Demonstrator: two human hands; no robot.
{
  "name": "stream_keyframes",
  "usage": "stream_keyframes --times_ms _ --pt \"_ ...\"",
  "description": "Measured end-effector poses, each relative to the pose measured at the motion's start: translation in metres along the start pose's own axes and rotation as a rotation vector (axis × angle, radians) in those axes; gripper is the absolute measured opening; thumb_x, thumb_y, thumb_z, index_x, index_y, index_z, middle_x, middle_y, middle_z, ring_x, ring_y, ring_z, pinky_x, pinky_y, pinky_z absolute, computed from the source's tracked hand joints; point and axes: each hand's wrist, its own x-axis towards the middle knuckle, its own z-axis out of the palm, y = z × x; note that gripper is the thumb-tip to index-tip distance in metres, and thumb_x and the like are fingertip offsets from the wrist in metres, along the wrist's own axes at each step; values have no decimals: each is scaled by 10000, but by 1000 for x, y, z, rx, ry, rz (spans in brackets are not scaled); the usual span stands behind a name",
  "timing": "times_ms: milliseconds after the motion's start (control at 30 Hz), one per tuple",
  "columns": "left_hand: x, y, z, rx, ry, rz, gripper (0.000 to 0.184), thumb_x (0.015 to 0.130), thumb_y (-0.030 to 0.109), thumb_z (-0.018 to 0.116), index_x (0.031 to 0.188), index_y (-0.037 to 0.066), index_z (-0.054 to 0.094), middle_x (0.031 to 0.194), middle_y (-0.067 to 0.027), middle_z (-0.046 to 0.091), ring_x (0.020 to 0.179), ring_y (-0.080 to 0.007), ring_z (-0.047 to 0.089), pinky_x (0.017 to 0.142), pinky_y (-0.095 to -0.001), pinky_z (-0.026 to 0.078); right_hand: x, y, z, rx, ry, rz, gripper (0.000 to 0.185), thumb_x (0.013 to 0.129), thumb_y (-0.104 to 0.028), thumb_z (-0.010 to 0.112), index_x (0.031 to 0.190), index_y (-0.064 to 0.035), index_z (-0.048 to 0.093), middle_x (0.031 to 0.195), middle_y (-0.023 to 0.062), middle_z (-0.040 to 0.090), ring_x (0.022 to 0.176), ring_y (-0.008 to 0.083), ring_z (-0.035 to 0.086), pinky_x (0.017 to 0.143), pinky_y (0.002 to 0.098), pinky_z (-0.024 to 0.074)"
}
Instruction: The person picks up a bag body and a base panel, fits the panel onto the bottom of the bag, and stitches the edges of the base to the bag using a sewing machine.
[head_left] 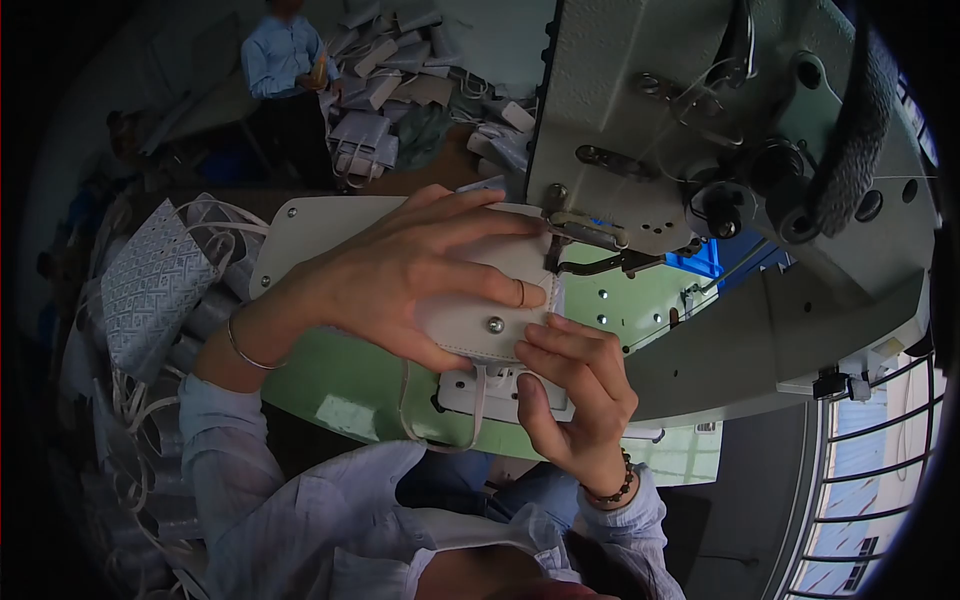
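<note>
A white leather-like bag piece (460,317) with a metal stud and a stitched edge lies under the sewing machine's needle area (553,255). My left hand (420,265) rests flat on it, fingers spread toward the presser foot and thumb at the near edge. Its palm hides part of the piece. With outstretched fingers, my right hand (580,385) touches the piece's right near edge, its thumb apart from it. A thin pale strap (479,405) hangs below. Behind my left wrist, a larger white panel (330,222) with metal studs extends to the left.
The sewing machine head (640,110) looms at upper right above a green table (350,385). Silvery patterned bags (160,285) are heaped at left. Another person (285,70) stands at the back beside a large bag pile (400,90). A barred window (870,450) is at right.
</note>
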Motion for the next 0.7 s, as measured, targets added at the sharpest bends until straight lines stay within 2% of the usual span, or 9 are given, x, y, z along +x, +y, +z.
stream_keyframes --times_ms 300,533,600,633,700 --pt "-2 -3 2 -8 36 17 711 555 346 853 1227 296 627 1451 -70 411 1369 -372 294 1032 -491 279 1 -1 -5 35 -51 4 292 711 -14 707 1003 -27 711 1085 98 661 1065 302 608 890 365 501" --pt "0 -1 1 -16 24 -9 704 557 335 845 1226 296 628 1446 -66 420 1360 -341 315 1023 -476 285 0 5 -13 78 -43 4 297 715 -3 693 1011 -13 707 1093 108 654 1029 290 623 885 366 503" --pt "0 0 1 6 37 1 704 558 335 844 1226 294 627 1452 -65 416 1360 -333 318 1023 -469 286 -2 4 -20 152 -21 165 212 785 -25 610 973 28 692 1105 174 633 1066 292 601 939 381 462" --pt "1 -1 1 5 37 3 704 558 335 844 1226 294 627 1452 -65 416 1360 -333 318 1023 -469 286 -1 8 -21 150 -21 165 212 785 -25 610 973 28 692 1105 174 633 1066 292 601 939 381 462" --pt "1 -3 1 -13 21 9 700 552 336 845 1218 282 634 1451 -65 421 1359 -341 316 1020 -459 291 6 20 -19 175 173 199 220 774 15 611 979 19 689 1116 179 621 1020 273 621 893 359 483"
